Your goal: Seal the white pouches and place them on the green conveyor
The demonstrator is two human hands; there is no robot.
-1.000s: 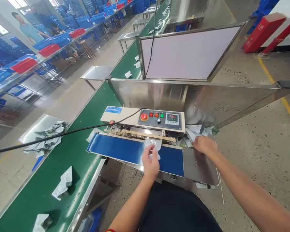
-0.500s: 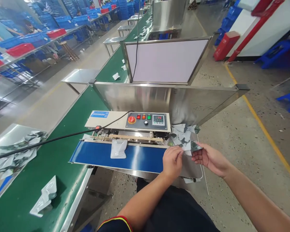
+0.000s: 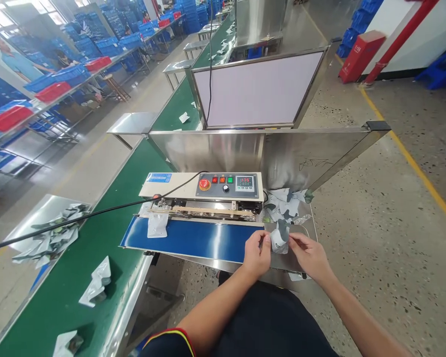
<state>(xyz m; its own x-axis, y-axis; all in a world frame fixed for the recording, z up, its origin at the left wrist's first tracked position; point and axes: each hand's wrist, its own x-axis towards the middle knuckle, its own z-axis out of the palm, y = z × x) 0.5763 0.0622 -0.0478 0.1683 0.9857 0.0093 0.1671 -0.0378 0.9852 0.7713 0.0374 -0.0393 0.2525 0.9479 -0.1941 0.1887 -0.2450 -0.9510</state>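
Observation:
Between my two hands is a small white-and-silver foil pouch (image 3: 280,240), upright, its top edge gaping. My left hand (image 3: 257,253) pinches its left side. On the opposite side, the fingers of my right hand (image 3: 309,255) are closed on the pouch's edge. Just beyond lies a heap of similar pouches (image 3: 282,202) on the metal shelf. To the left stands a band sealing machine (image 3: 178,186) with lit buttons and a digital display. Another white pouch (image 3: 157,225) hangs from its sealing band, over the blue conveyor belt (image 3: 200,242).
A green conveyor (image 3: 128,198) runs along the left with loose pouches (image 3: 96,282) on it. More pouches (image 3: 59,233) are piled on a side table. A black cable (image 3: 96,215) crosses in front. A steel partition (image 3: 215,151) stands behind the machine. A person (image 3: 15,59) is at the far left.
My hands have brought the pouch away from the heap, toward me, and it now stands upright with both hands on its sides. The pouch in the sealer has travelled left.

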